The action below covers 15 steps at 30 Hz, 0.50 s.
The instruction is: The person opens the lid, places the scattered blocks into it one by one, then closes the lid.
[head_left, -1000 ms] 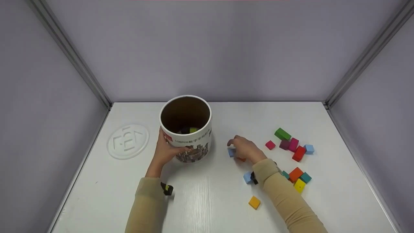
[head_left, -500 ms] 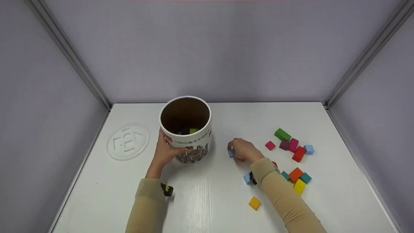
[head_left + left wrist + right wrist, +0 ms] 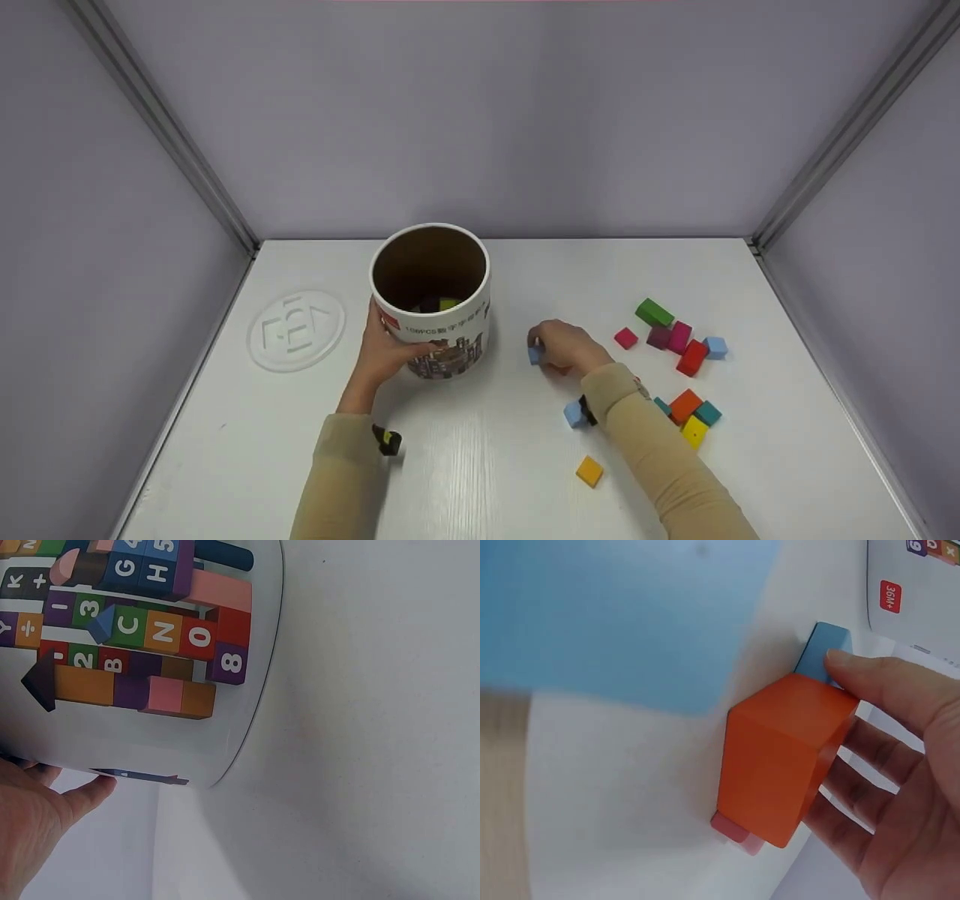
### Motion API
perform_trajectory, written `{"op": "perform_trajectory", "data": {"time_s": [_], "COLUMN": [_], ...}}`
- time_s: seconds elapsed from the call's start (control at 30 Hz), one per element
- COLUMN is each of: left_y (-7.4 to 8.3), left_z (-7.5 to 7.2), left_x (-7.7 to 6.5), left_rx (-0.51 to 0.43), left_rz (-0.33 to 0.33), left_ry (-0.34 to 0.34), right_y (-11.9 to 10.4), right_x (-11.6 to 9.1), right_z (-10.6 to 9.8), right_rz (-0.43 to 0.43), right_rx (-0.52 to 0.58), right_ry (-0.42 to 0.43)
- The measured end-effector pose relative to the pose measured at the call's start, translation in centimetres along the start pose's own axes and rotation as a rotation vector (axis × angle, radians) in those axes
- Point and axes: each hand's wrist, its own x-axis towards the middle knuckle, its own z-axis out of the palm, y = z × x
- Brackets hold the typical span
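Note:
My left hand (image 3: 381,354) grips the side of a white printed cardboard tub (image 3: 450,330), thumb across its front. The tub stands upright with its top uncovered and several blocks (image 3: 448,304) at the bottom. In the left wrist view, fingers (image 3: 94,795) lie along the tub's printed wall (image 3: 135,739). Right of the tub, my right hand (image 3: 568,346) pinches a small blue block (image 3: 534,355) on the table. The right wrist view shows the thumb on that blue block (image 3: 826,645), while an orange block (image 3: 769,765) sits in front of the other fingers, partly hiding them.
A round whitish lid (image 3: 296,330) with raised shapes lies left of the tub. Beneath the right forearm is a light blue block (image 3: 575,414), with a yellow-orange block (image 3: 590,471) nearer. Farther right are several loose blocks, among them green (image 3: 655,312), red (image 3: 692,358) and yellow (image 3: 694,432).
My right hand's fingers have come down and drawn together on the small blue block. The left hand and the tub have stayed in place.

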Motion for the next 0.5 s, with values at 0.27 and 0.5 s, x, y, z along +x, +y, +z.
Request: {"op": "perform_trajectory", "data": {"time_s": [0.27, 0.5], "left_y": [-0.3, -0.2], "left_z": [0.0, 0.0], "left_x": [0.1, 0.1], "left_rx": [-0.014, -0.03], "left_rz": [0.007, 0.014], "left_ry": [-0.009, -0.01], "right_y": [0.1, 0.3], "right_x": [0.2, 0.1], "right_z": [-0.3, -1.2], "right_rz": [-0.026, -0.097], "right_rx": [-0.027, 0.048], "right_ry": [0.023, 0.16]}}
